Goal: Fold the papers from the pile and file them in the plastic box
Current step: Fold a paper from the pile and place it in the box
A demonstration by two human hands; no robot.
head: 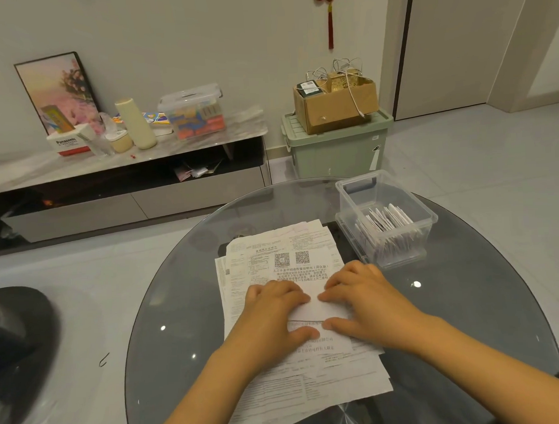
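Hands (323,311) press folded paper (313,310) atop pile (274,269).

Bare glass table (449,317) lies between pile (273,253) and plastic box (387,219).

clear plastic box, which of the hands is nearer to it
Right. The right hand presses the folded paper just below the clear plastic box; the left hand lies farther left on the pile.

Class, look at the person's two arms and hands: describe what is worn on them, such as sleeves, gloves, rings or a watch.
Nothing is worn. The left hand and right hand are bare, with no gloves, rings or watch visible. Both forearms are uncovered to the picture's edge, with no sleeve in view.
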